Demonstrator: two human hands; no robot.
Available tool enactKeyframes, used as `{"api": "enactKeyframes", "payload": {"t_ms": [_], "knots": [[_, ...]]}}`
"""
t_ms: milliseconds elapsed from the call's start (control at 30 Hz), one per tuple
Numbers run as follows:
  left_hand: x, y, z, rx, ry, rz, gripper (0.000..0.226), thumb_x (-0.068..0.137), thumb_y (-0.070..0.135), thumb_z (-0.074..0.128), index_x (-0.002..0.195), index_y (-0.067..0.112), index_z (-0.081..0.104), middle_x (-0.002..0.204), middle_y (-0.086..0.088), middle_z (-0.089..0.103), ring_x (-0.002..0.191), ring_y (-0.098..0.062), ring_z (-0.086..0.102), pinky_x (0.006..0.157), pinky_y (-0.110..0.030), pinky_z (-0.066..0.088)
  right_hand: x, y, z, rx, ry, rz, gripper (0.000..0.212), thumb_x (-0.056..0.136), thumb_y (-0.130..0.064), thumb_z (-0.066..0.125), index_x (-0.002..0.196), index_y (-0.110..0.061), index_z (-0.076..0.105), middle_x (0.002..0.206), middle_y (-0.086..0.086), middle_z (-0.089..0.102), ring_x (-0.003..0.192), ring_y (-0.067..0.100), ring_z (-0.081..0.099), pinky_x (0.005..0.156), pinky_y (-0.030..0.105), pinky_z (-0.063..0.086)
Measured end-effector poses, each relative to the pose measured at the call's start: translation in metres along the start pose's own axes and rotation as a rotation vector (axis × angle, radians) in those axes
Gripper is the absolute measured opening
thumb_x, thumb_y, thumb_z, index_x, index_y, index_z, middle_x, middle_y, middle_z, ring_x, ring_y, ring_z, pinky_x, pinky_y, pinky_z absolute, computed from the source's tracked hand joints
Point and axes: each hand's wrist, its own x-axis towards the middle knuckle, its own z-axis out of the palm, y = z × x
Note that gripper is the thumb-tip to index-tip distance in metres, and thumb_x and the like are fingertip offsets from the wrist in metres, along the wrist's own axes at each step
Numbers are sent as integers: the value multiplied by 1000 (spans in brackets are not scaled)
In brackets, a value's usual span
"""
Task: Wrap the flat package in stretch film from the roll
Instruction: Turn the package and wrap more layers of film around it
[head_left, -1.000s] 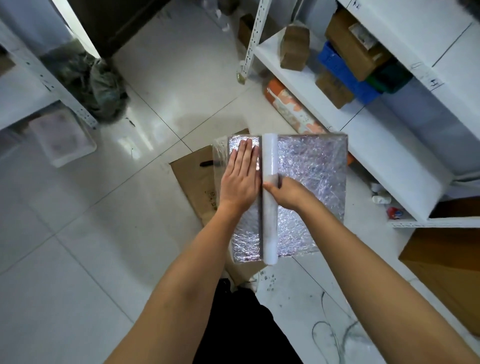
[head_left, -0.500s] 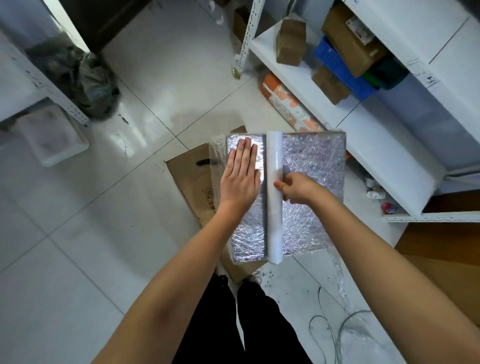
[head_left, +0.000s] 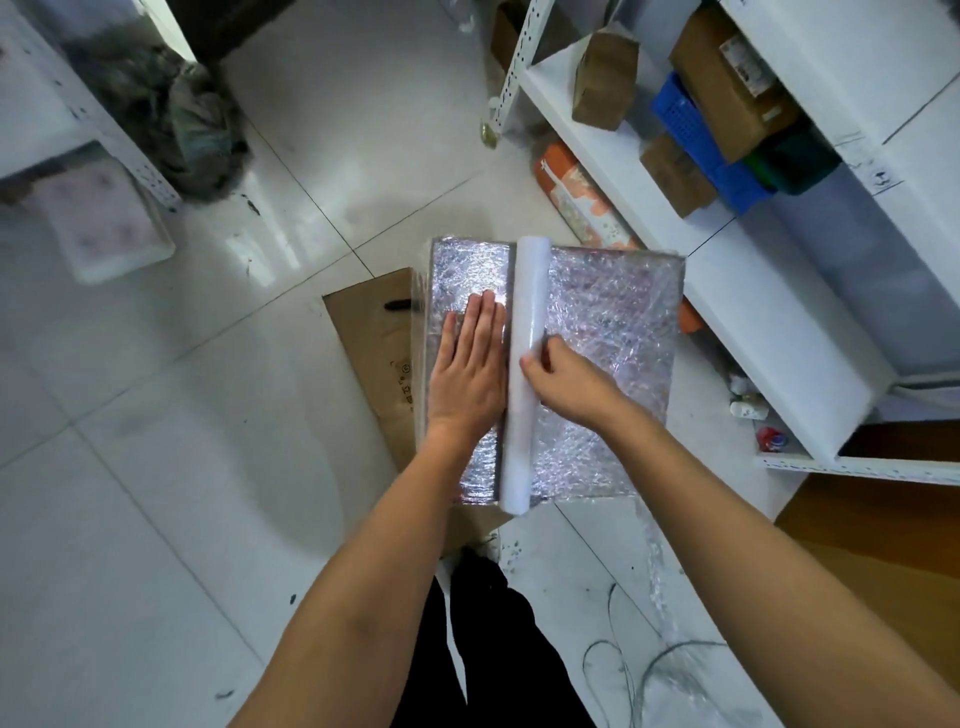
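Right now, head view only: left hand (head_left: 470, 369) lies flat, palm down, fingers straight and together, pressing on the left part of the flat package (head_left: 613, 332). It grips nothing. Its fingers point away from the person, thumb side just beside the film roll (head_left: 525, 374).

Right hand (head_left: 563, 375) comes in from the right at an angle, fingers curled around the roll near its middle, thumb tip on the roll's top face. So right is clamped on the roll, left is released and flat.

Roll lies across the package, long axis running away from the person, far end near the package's far edge, near end overhanging the near edge slightly. Package is silvery, crinkled, already covered in glossy film, and sits on a flattened cardboard sheet (head_left: 374, 353) on the white tiled floor (head_left: 156, 493). Cardboard sticks out to the left and near side of it.

Surroundings: white shelf unit (head_left: 769, 322) on the right, its edge just beside the package's right side, carrying brown boxes (head_left: 605, 78) and a blue crate (head_left: 727, 171). An orange-and-white bag (head_left: 576, 197) lies under the shelf, beyond the package. Dark crumpled bag (head_left: 171, 109) far left. Loose wire (head_left: 623, 670) on the floor near the person's dark trousers (head_left: 498, 649). Nothing blocks either hand.
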Motion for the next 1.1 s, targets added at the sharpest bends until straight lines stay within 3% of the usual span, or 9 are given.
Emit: {"api": "enactKeyframes", "payload": {"t_ms": [100,167,300,400,500,633,733,900,1100], "knots": [[5,-2,2,44,-5,-9,62,94,28,33,147,0,18,155,-16,25,144,-28,19,119,-44,12,-4,4,11,-96,174,-9,59,86,-60,51,124,-15,40,117,3,61,105,28,59,79,36,40],[0,1,1,35,-16,-7,61,94,27,30,147,-1,20,154,-16,27,144,-28,20,119,-44,13,-4,10,14,-132,218,-46,61,83,-62,54,123,-17,41,118,2,62,106,27,60,74,34,39],[-7,0,-9,-103,27,-6,53,99,26,31,144,0,36,152,-15,33,143,-25,24,120,-40,11,0,27,11,-54,181,-77,55,77,-63,61,114,-24,49,107,-4,65,98,22,62,74,33,46],[-9,1,-27,-245,167,4,46,94,20,46,137,2,49,147,-16,41,143,-26,25,120,-41,9,-1,40,10,49,188,-79,51,77,-63,62,106,-22,53,98,-5,64,89,19,62,73,34,48],[-33,19,-28,-131,282,95,42,93,11,51,134,4,53,144,-16,45,142,-29,27,118,-47,15,1,42,11,146,165,-107,47,79,-59,63,104,-20,55,94,-3,64,86,20,62,77,40,52],[-63,38,4,-81,174,-57,48,99,20,38,146,12,31,150,-13,38,142,-30,27,119,-45,12,6,42,14,124,145,-143,39,82,-52,63,104,-22,55,96,-3,64,90,22,62,83,44,51],[-59,33,12,-81,128,-81,48,100,27,28,145,13,31,150,-13,38,143,-27,24,120,-44,9,8,46,9,86,124,-159,38,83,-55,60,105,-24,55,97,-5,64,91,21,63,83,45,51],[-58,30,18,-7,123,-117,52,94,22,32,140,1,43,148,-14,40,141,-25,26,119,-44,12,19,50,2,141,36,-178,73,55,-81,52,98,-23,55,93,0,66,86,25,65,80,50,53],[-52,30,10,-77,120,-148,53,92,20,40,142,4,41,150,-12,37,146,-15,11,120,-43,12,14,56,2,103,103,-123,46,78,-68,55,76,-23,43,76,5,62,75,29,63,79,51,51]]}}
